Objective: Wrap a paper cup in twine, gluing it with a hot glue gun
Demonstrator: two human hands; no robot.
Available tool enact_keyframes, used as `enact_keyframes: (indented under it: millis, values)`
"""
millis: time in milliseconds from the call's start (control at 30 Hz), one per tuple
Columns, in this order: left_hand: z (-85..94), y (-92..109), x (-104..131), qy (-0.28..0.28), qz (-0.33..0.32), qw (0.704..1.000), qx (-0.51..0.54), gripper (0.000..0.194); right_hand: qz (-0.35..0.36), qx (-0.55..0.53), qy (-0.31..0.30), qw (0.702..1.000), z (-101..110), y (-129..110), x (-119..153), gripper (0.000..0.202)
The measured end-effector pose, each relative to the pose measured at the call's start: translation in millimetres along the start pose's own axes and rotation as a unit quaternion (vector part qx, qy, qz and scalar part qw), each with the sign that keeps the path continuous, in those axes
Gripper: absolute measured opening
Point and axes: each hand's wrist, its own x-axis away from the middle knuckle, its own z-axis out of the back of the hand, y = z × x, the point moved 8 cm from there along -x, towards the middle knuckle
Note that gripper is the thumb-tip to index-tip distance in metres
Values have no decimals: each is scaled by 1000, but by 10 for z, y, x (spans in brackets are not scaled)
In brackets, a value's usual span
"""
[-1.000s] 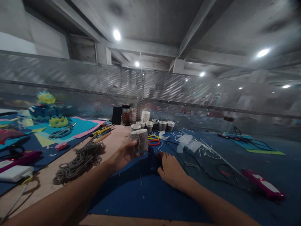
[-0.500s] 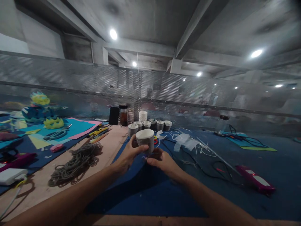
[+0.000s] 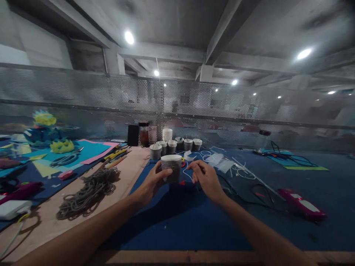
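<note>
My left hand is closed around a paper cup with a white rim and a grey covering, held slightly above the blue work surface. To its right, apart from the cup, my right hand hovers with curled fingers; whatever lies between its fingertips is too small to make out. A thin white cord shows by those fingertips. Behind the held cup, several similar grey cups stand in a group, with a stack of white cups at their back.
On the left lie a bundle of grey cord, pencils, scissors and coloured paper. A lidded jar stands by a black phone-like slab. To the right are white scraps, a black cable and a magenta glue gun-like device.
My right hand has moved away from the cup's underside, to the right and slightly up. The cup stays in my left hand and now shows more of its side than its opening.
</note>
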Motion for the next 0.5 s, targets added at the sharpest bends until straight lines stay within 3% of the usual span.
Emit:
enact_keyframes:
  millis: [233, 500]
  values:
    - [-127, -12, 44, -41, 11, 999, 19, 47, 17, 5, 34, 999, 128, -22, -55, 35]
    - [-116, -59, 58, -53, 34, 998, 26, 52, -2, 39, 44, 998, 172, 82, -105, 42]
